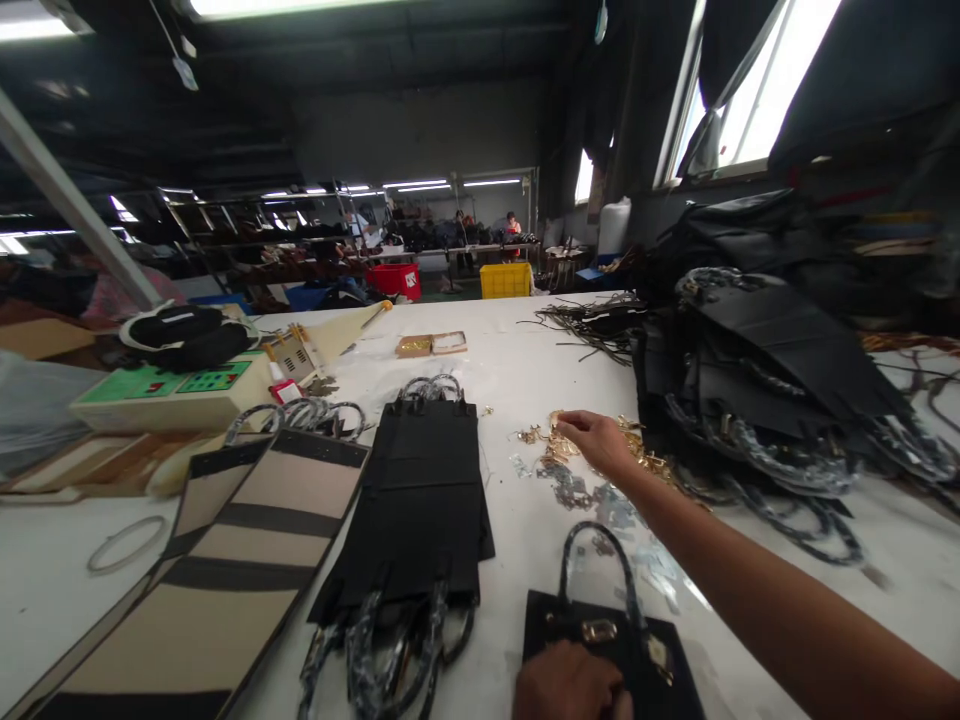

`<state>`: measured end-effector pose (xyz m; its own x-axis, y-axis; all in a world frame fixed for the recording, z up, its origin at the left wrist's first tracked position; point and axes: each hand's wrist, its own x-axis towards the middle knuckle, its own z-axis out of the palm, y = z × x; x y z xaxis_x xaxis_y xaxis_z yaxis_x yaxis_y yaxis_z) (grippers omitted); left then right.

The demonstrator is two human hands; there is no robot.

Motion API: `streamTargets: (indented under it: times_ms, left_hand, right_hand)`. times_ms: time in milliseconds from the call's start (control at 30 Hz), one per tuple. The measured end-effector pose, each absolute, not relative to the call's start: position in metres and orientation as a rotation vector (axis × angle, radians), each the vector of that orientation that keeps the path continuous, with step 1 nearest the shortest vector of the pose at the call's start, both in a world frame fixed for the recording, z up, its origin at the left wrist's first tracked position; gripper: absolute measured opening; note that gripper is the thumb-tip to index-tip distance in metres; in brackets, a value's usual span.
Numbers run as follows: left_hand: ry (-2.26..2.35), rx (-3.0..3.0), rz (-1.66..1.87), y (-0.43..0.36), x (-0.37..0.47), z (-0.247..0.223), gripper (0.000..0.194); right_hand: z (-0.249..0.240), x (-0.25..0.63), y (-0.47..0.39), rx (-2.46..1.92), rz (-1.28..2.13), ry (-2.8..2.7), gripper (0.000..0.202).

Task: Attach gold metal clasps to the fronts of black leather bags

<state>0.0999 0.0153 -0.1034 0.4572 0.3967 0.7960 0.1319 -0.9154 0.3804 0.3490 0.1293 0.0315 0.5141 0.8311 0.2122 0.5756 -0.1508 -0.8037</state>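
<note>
A black bag panel (652, 640) with a plastic-wrapped handle (600, 535) and gold fittings (598, 630) lies at the bottom right of centre. On its lower left part rests my left hand (570, 682), its fingers curled and mostly cut off by the frame edge; what they hold is hidden. My right hand (592, 438) reaches over the pile of gold metal parts (559, 447), fingertips pinched together at its left part. Anything between them is too small to tell. Flat silver pieces (574, 490) are scattered just below that pile.
Stacked black panels (424, 480) with wrapped handles lie at centre, beige-and-black panels (247, 560) at left. A heap of black pieces (765, 350) fills the right side. Behind stand a green-topped machine (172, 390), a small open box (431, 344) and a yellow crate (505, 281). People are far back.
</note>
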Motion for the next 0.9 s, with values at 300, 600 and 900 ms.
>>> streamTargets:
  times_ms: [300, 600, 900]
  left_hand:
    - [0.665, 1.749, 0.733, 0.008, 0.068, -0.026, 0.037]
    - [0.668, 1.532, 0.803, 0.007, 0.073, -0.035, 0.036]
    - [0.759, 1.823, 0.869, 0.008, 0.074, -0.039, 0.028]
  right_hand:
    - [0.020, 0.243, -0.074, -1.498, 0.823, -0.864, 0.041]
    - [-0.003, 0.200, -0.088, -1.628, 0.507, -0.925, 0.031]
    - [-0.008, 0.207, -0.086, -1.601, 0.528, -1.109, 0.025]
